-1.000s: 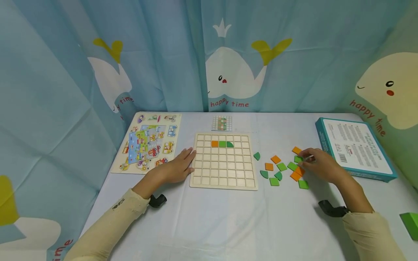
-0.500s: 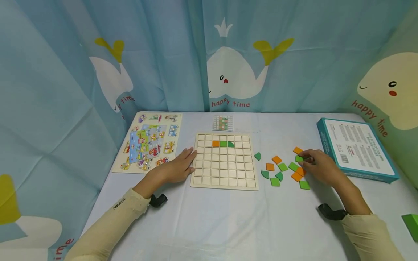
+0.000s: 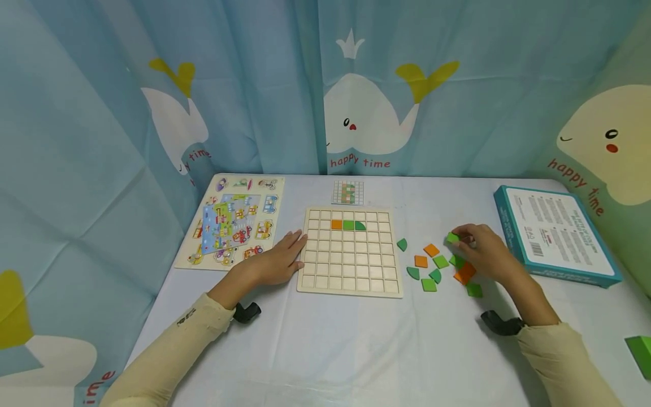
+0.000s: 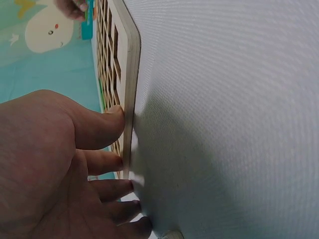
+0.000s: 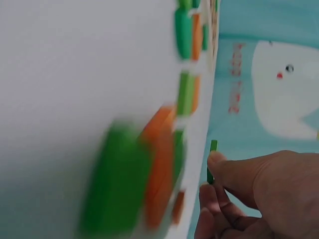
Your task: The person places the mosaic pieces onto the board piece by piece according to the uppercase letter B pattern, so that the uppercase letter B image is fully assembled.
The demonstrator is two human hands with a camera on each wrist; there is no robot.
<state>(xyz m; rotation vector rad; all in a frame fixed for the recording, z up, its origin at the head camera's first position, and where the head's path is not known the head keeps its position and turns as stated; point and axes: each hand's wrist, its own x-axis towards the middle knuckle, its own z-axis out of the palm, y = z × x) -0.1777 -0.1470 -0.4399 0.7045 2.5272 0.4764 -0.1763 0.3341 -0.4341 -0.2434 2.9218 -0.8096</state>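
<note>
My right hand (image 3: 483,251) pinches a green square tile (image 3: 451,238) between thumb and fingers, and the right wrist view shows this tile (image 5: 213,162) edge-on, lifted off the table. Below it lie loose orange squares (image 3: 465,273), green squares (image 3: 429,285) and dark green quarter-circles (image 3: 413,273). My left hand (image 3: 277,261) rests at the left edge of a wooden grid board (image 3: 350,272). Its thumb (image 4: 112,122) touches the board's rim. In one row of the board sit an orange square (image 3: 337,225), a green square (image 3: 348,225) and a dark green quarter-circle (image 3: 360,226).
Behind the board lies a small pattern card (image 3: 348,193). A picture puzzle board (image 3: 269,192) with cards on it lies at the left. A teal-edged box (image 3: 559,226) stands at the right, and a green block (image 3: 639,356) at the right edge. Curtains hang behind.
My right hand has lifted the green square tile from the loose pieces and moved it slightly left and away. The left hand stays on the board's edge.
</note>
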